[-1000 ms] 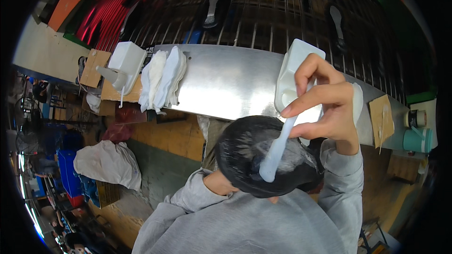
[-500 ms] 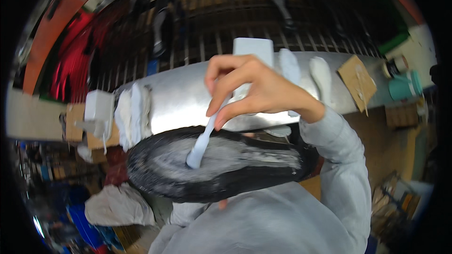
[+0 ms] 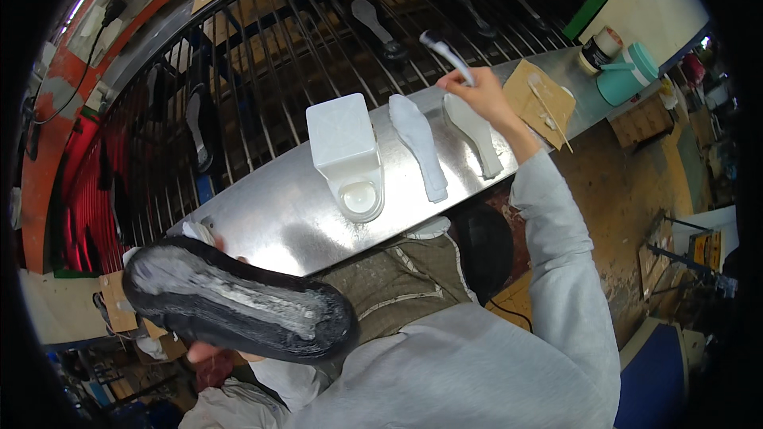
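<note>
My left hand holds a black shoe, its underside facing up; most of this hand is hidden beneath the shoe, with fingertips showing at both edges. A whitish, streaky coating covers the middle of that underside. Raised over the far right of the metal bench, my right hand pinches a white-handled brush, its dark bristles pointing up and to the left. Below this hand lies a white insole-shaped piece, with a pale bluish one to its left. Left of both stands a white container with a round cup.
Behind the metal bench runs a rack of metal bars carrying several dark soles. Cardboard with a thin stick, a dark jar and a teal jug stand at the bench's right end. A stool is beside my lap.
The brush has left the shoe's underside and moved up and right with my right hand. My left hand has carried the shoe to the left. The view has also shifted.
</note>
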Demonstrator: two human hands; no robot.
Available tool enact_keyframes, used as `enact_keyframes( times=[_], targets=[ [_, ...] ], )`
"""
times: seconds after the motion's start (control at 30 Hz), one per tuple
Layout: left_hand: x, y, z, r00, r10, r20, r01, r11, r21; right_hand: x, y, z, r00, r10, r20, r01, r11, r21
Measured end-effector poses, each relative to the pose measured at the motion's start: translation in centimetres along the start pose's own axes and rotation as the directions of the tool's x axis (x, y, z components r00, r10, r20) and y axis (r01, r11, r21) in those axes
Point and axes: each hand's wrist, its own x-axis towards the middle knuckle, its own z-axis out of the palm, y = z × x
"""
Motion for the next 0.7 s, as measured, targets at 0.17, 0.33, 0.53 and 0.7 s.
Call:
enact_keyframes(
  times=[0.17, 0.33, 0.53, 0.7],
  targets=[
    [1.1, 1.7, -3.8, 0.985, -0.173, -0.010, 0.168, 0.970, -0.178, -0.1, 0.9, 2.8, 0.995, -0.002, -0.099, -0.009, 0.994, -0.107],
    [1.8, 2.8, -3.1, 0.913, -0.407, 0.036, 0.403, 0.883, -0.239, 1.6, 3.0, -1.1, 0.972, -0.083, -0.220, -0.008, 0.922, -0.387],
    [2.3, 2.4, -3.5, 0.923, -0.382, 0.045, 0.382, 0.901, -0.206, 0.1, 6.1, -1.7, 0.985, 0.037, -0.166, -0.105, 0.901, -0.420],
    [1.8, 2.9, -3.6, 0.927, -0.374, -0.035, 0.358, 0.908, -0.217, -0.9, 5.5, -1.0, 0.980, -0.016, -0.201, -0.059, 0.930, -0.362]
  ],
)
